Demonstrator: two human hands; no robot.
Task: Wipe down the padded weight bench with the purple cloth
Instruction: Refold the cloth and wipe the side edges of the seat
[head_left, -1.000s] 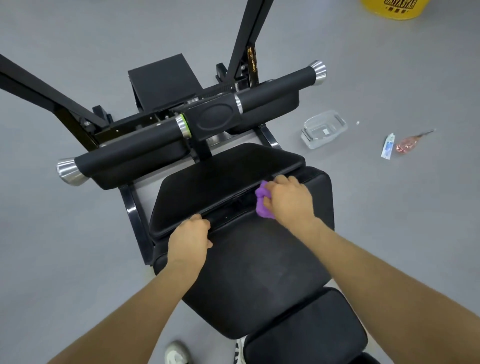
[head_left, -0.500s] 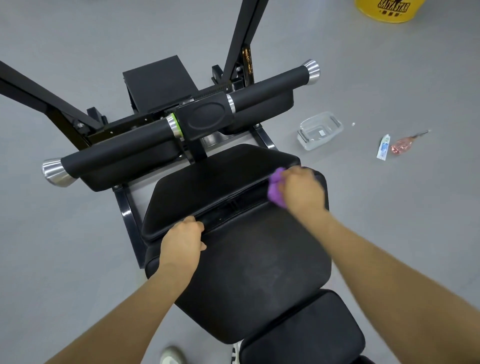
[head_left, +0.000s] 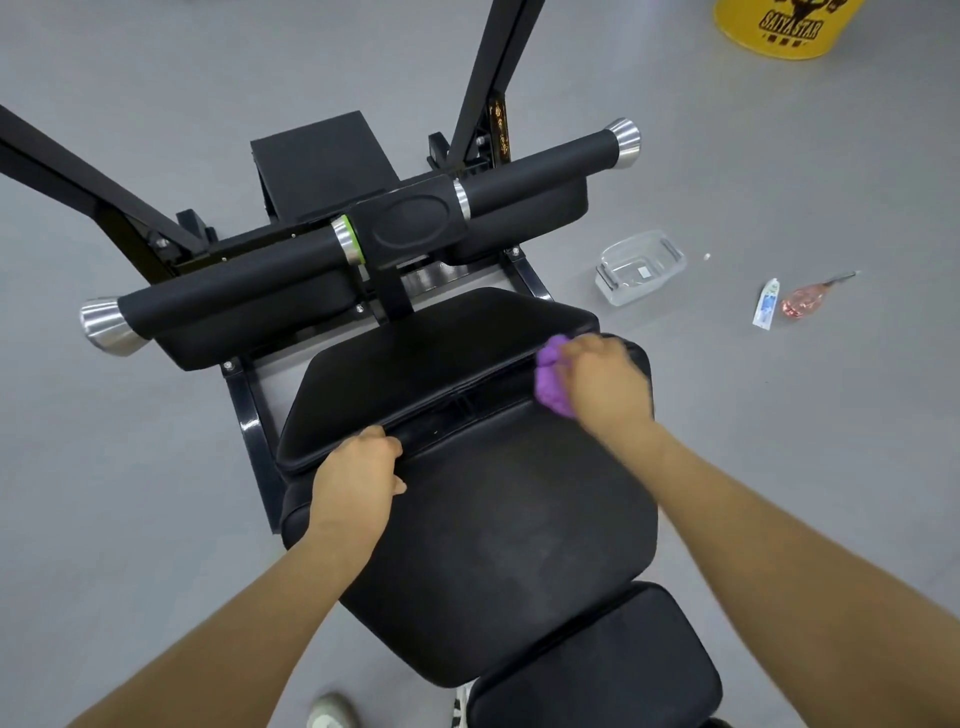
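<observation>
The black padded weight bench (head_left: 498, 540) fills the middle of the view, with a smaller front pad (head_left: 431, 364) beyond a gap. My right hand (head_left: 605, 382) grips the bunched purple cloth (head_left: 551, 382) and presses it at the right end of that gap, near the bench's right edge. My left hand (head_left: 358, 478) holds the near edge of the front pad at the left end of the gap, fingers curled over it.
A black roller bar (head_left: 358, 234) with chrome end caps crosses beyond the pads, on a black frame. On the grey floor to the right lie a clear plastic box (head_left: 641, 267), a small tube (head_left: 766, 309) and a pink tool (head_left: 802, 306). A yellow bucket (head_left: 779, 26) stands far right.
My right hand has slid the purple cloth along the gap toward the bench's right edge. My left hand has kept its hold on the front pad.
</observation>
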